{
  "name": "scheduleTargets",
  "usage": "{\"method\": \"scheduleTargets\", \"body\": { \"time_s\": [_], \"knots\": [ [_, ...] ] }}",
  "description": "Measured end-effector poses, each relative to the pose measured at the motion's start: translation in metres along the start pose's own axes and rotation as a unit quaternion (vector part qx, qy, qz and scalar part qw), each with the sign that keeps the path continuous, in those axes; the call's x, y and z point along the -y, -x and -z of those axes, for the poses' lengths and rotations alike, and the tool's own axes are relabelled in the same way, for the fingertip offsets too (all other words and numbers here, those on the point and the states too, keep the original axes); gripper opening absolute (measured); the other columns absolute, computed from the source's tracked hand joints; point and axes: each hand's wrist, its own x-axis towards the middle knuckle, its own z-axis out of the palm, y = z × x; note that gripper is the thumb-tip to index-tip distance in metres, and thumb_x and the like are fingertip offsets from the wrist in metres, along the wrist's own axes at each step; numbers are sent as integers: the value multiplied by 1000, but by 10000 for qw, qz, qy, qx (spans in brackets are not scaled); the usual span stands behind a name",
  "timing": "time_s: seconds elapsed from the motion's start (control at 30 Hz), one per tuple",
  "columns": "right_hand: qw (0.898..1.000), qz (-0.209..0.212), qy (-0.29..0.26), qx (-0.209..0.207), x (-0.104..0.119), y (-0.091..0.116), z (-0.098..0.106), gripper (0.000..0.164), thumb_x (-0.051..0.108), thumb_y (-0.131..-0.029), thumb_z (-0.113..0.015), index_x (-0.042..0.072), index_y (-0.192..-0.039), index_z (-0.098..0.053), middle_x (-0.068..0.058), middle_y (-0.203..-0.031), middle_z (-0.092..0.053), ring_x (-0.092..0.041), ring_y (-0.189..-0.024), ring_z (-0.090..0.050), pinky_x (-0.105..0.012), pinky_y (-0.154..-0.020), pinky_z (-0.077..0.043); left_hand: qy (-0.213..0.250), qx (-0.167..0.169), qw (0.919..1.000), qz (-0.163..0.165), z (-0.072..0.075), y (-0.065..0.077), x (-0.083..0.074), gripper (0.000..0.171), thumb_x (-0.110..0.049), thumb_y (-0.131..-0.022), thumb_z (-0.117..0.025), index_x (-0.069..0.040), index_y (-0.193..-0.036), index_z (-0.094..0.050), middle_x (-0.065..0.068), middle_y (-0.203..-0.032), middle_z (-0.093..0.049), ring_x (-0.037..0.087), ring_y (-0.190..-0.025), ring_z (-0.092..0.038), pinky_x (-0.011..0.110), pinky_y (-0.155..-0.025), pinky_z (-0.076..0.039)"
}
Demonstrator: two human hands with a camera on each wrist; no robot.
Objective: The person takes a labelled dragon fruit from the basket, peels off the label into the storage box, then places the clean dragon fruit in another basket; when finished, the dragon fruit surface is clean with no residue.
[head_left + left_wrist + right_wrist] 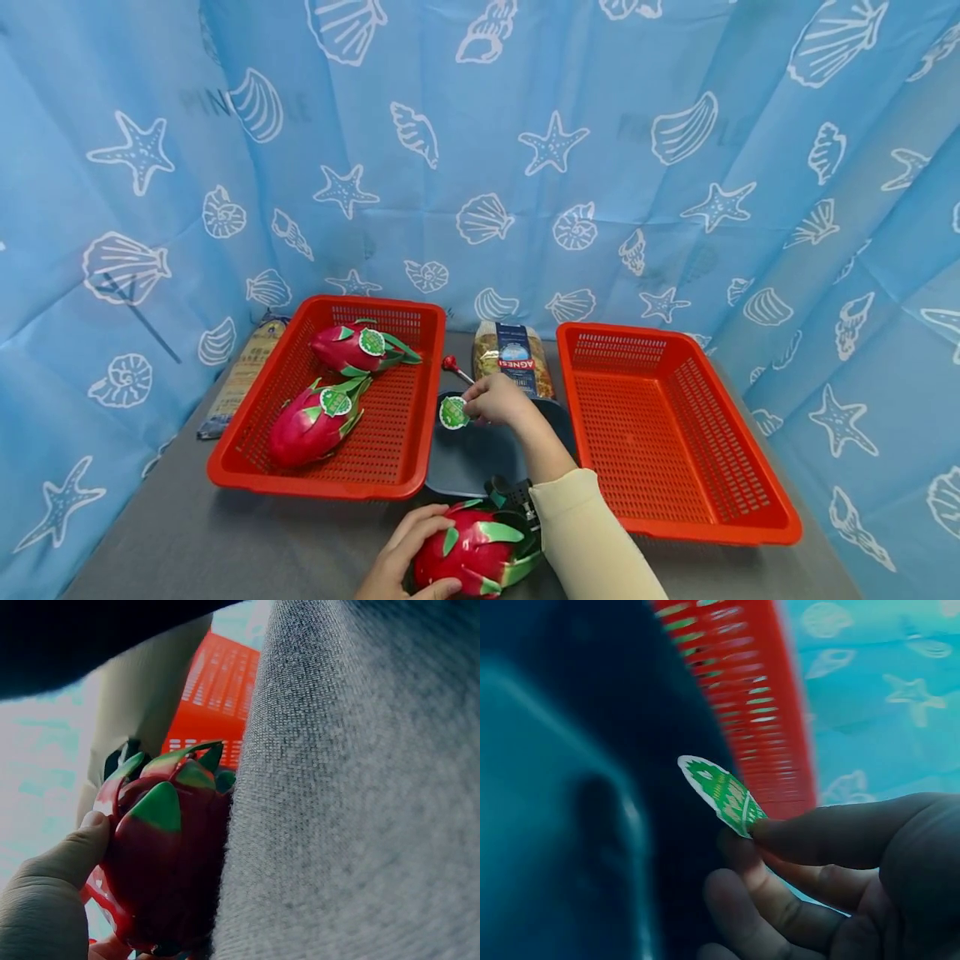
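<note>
My right hand (497, 400) pinches a round green-and-white sticker (453, 412) by its edge, over the dark blue bin (468, 467). In the right wrist view the sticker (724, 793) stands out from between thumb and fingertips. Near the front of the table, my left hand (405, 554) grips a red dragon fruit (468, 554) with green-tipped scales. The left wrist view shows the thumb (82, 844) pressed on the fruit's side. Two more dragon fruits (307, 425) (348, 346), each bearing a green sticker, lie in the left red basket (405, 487).
A second red basket (675, 450) stands at the right, with nothing lying in it. Behind the bin are a pasta bag (513, 358) and a red-headed stick (450, 363). Another long packet (243, 375) lies left of the left basket. A blue patterned curtain (480, 167) surrounds the table.
</note>
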Motion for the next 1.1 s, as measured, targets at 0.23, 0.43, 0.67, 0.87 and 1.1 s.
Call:
{"method": "scheduleTargets", "body": {
  "time_s": [0.23, 0.43, 0.67, 0.87, 1.1],
  "knots": [
    [9973, -463, 279, 501, -15, -14, -15, 6, -1, -92, -70, 1, -93, -76, -8, -80, -73, -21, -71, -71, -33, -61, -54, 68, 61, 10000, -32, -1, 1, 1, 50, -29, -92, -79, -28, -137, -57, 11, -141, -49, 32, -121, -50, 33, -88, -55],
    [9953, -488, 313, 778, -15, -19, -16, 6, -4, -91, -70, 0, -89, -74, -10, -81, -74, -23, -74, -74, -38, -70, -60, 74, 68, 9999, 15, 0, 0, 1, 50, -29, -93, -78, -29, -138, -57, 12, -142, -49, 35, -122, -50, 33, -88, -55],
    [9949, -527, 331, 797, -9, -19, -17, 12, -2, -94, -69, -6, -104, -74, -15, -90, -75, -31, -86, -75, -41, -77, -60, 56, 43, 10000, 59, 1, 0, -1, 51, -32, -92, -79, -29, -138, -57, 11, -142, -49, 34, -123, -50, 33, -89, -55],
    [9909, -209, 879, 1000, -2, -16, -13, 26, 7, -98, -67, -8, -118, -71, -16, -98, -74, -32, -92, -74, -38, -78, -59, 147, 74, 9997, 168, 2, -1, -3, 49, -30, -93, -78, -28, -138, -57, 13, -142, -48, 38, -123, -49, 31, -89, -54],
    [9926, 150, 971, 708, 5, 2, 0, 30, 12, -99, -67, -6, -123, -69, -14, -103, -73, -30, -94, -72, -43, -84, -58, 207, 104, 9994, 265, 3, 0, -2, 51, -30, -92, -79, -29, -138, -57, 12, -143, -47, 37, -124, -48, 31, -90, -54]
  ]
}}
